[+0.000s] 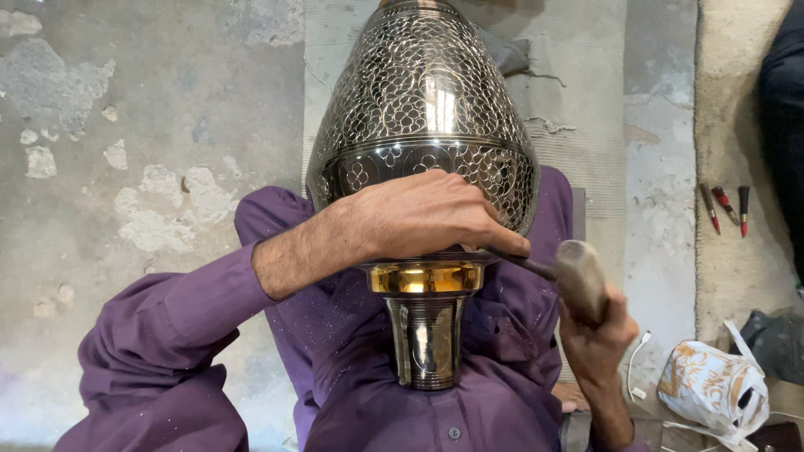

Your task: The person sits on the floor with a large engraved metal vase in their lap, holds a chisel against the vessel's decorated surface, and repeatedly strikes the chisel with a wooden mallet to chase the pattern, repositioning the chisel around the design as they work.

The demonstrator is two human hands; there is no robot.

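A large engraved metal vase (423,109) lies across my lap, its dark surface cut with silvery leaf patterns, a brass band and narrow neck (427,335) toward me. My left hand (419,213) rests across the vase's lower body, fingers pressing on it and steadying the thin metal shaft of a tool at the vase's edge. My right hand (596,335) grips the engraving tool (578,276) by its rounded wooden handle, its tip meeting the vase just under my left fingers.
Three red-tipped tools (725,207) lie on the floor at the right. A white patterned bag (710,389) and a white cable (638,364) sit at the lower right. Worn concrete floor (126,125) spreads to the left; a woven mat (578,100) lies under the vase.
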